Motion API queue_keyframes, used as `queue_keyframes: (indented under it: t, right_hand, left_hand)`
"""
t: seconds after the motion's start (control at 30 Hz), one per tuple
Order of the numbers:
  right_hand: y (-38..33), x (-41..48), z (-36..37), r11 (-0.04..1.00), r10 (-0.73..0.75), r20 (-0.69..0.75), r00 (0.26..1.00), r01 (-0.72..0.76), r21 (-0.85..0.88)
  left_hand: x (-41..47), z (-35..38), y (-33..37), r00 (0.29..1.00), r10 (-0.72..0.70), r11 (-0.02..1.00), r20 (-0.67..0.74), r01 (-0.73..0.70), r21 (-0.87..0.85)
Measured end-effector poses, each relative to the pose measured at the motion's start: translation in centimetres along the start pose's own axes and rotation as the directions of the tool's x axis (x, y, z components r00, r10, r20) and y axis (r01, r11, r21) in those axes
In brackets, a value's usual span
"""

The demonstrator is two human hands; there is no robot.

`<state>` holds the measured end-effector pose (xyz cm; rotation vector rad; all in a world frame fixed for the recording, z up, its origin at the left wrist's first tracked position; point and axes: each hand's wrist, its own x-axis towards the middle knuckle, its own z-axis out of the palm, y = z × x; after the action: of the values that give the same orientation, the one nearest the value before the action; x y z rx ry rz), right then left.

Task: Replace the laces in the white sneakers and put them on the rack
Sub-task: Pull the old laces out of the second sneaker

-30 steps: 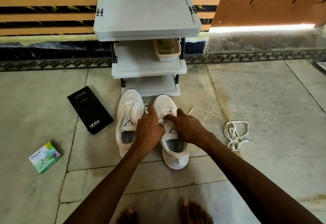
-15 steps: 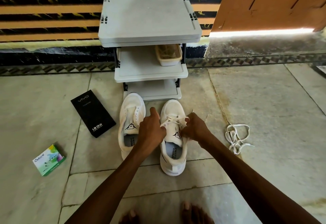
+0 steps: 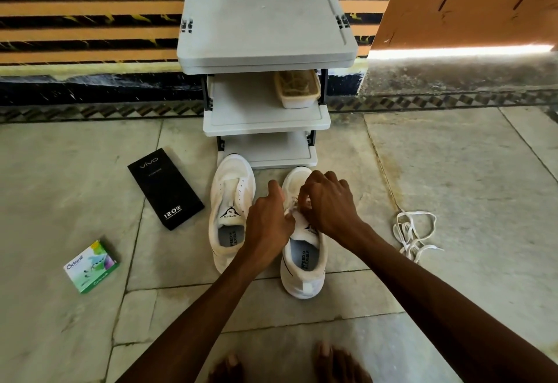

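Note:
Two white sneakers stand side by side on the stone floor in front of a grey three-tier rack. The left sneaker has empty eyelets and no lace. Both hands work over the right sneaker. My left hand pinches its white lace near the tongue. My right hand is curled over the eyelets, fingers hooked round the same lace. A loose white lace lies in a heap on the floor to the right.
A black phone box lies left of the sneakers, and a small green-and-white box sits further left. A beige tub stands on the rack's middle shelf. My bare toes show at the bottom edge. A striped wall runs behind.
My right hand has come back over the right sneaker's eyelets from its outer side, and both hands have closed in on the lace.

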<state>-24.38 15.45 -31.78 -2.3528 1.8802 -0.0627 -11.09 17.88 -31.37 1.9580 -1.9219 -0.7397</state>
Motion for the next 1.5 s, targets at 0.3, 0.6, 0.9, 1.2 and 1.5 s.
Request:
queue_keyframes:
  t: [0.3,0.6,0.9,1.2,1.5]
  right_hand:
    - [-0.3,0.2,0.2,0.981,-0.106,0.032,0.994,0.11,-0.159]
    - [7.0,0.4,-1.2,0.782,0.448,-0.152,0.881,-0.304,0.544]
    - [3.3,0.6,-0.4,-0.125,0.436,0.392,0.81,-0.376,0.918]
    - [0.4,-0.3,0.8,0.957,0.069,0.103,0.992,-0.095,0.276]
    - [1.9,0.6,0.7,0.508,0.475,0.081,0.876,-0.349,0.788]
  left_hand:
    - [0.1,0.0,0.0,1.0,0.016,1.0,0.008,-0.016,0.006]
    - [-0.4,0.0,-0.4,0.999,-0.026,0.999,0.02,0.027,-0.033]
    - [-0.6,0.0,-0.4,1.0,-0.031,0.996,0.006,0.031,-0.085]
    - [-0.6,0.1,-0.6,1.0,-0.007,0.995,-0.005,0.007,-0.103]
    - [-0.7,-0.2,-0.7,1.0,0.021,0.997,0.012,-0.02,-0.075]
